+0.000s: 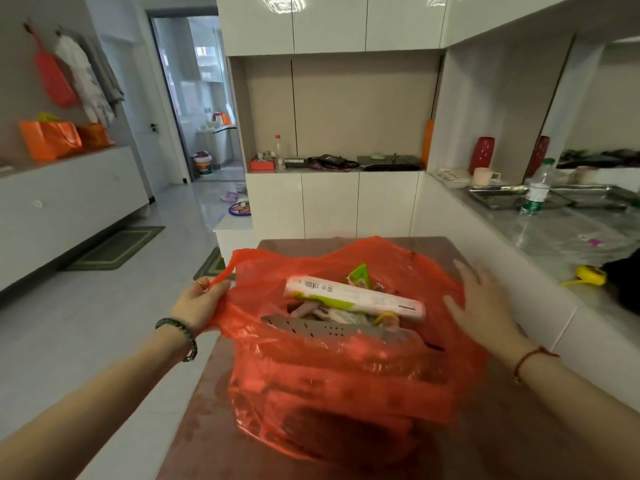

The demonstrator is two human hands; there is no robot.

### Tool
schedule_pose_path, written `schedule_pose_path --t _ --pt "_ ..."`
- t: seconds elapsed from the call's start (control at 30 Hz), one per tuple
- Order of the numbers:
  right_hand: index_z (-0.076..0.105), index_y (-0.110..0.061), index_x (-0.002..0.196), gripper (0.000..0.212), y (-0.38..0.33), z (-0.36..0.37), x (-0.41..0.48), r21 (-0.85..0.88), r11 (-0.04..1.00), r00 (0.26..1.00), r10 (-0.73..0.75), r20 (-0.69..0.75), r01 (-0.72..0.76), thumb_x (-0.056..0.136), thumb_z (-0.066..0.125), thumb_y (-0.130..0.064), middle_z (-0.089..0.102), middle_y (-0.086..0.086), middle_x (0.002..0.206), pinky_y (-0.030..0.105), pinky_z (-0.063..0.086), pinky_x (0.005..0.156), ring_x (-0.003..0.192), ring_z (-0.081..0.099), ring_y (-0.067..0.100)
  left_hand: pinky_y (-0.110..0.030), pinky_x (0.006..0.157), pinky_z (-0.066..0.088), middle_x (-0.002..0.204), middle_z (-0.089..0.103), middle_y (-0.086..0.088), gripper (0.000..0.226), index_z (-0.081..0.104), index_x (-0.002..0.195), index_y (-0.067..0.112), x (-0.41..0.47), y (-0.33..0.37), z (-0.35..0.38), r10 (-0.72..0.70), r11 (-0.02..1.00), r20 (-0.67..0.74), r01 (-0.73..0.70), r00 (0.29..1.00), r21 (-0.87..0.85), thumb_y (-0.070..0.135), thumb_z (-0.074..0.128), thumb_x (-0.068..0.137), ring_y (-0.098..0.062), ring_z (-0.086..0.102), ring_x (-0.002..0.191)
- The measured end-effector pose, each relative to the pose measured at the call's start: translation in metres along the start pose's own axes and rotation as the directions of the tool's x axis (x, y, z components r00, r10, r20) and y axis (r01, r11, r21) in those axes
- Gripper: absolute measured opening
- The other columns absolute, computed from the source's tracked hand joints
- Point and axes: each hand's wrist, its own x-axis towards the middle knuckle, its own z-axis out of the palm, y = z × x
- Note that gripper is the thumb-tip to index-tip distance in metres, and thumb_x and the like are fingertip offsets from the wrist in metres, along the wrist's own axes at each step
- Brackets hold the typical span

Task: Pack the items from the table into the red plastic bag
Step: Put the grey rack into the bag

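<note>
Brown table bears red bag; left hand pinches its handle, right hand spread; labels unreadable.

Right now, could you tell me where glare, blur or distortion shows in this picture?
Head view: glare streaks the glossy upper cabinets; wide-angle bending curves the counter edges; the right hand is slightly motion-blurred; the red plastic bag shines but stays readable.
</note>
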Motion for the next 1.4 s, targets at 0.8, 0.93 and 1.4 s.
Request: schedule_pose_path --t 0.8,0.93,1.4 --pt "0.051 -0.019 0.072 0.036 0.041 -0.036 0.025 0.777 0.014 0.758 0.231 0.610 -0.630 0.089 0.042 -0.049 0.059 -0.001 0.048 0.028 0.041 0.055 0.058 0.043 0.016 -0.031 0.063 0.040 0.033 0.044 0.008 0.027 0.043 0.065 0.019 -0.005 0.059 0.019 -0.116 0.941 0.117 0.147 0.986 -0.306 0.021 0.045 0.091 -0.006 0.044 0.026" --pt "0.065 -0.007 0.089 0.071 0.046 -0.013 0.012 0.652 0.006 0.652 0.010 0.758 -0.758 0.065 0.054 -0.073 0.072 0.014 0.074 0.040 0.053 0.067 0.067 0.068 0.029 -0.029 0.063 0.037 0.031 0.041 0.008 0.032 0.039 0.059 0.021 -0.005 0.060 0.018 -0.119 0.944 0.137 0.155 0.983 -0.290 0.023 0.045 0.091 -0.006 0.041 0.027" --pt "0.066 -0.013 0.097 0.058 -0.034 -0.086 0.072 0.423 0.711 0.469 -0.147 0.871 -0.563 0.048 0.083 -0.040 0.061 0.004 0.086 0.041 0.048 0.087 0.089 0.058 0.025 -0.014 0.042 0.044 0.030 0.038 0.005 0.022 0.055 0.076 0.016 -0.017 0.100 0.044 -0.045 0.989 0.297 0.085 0.954 -0.122 0.020 0.042 0.092 -0.005 0.041 0.027"
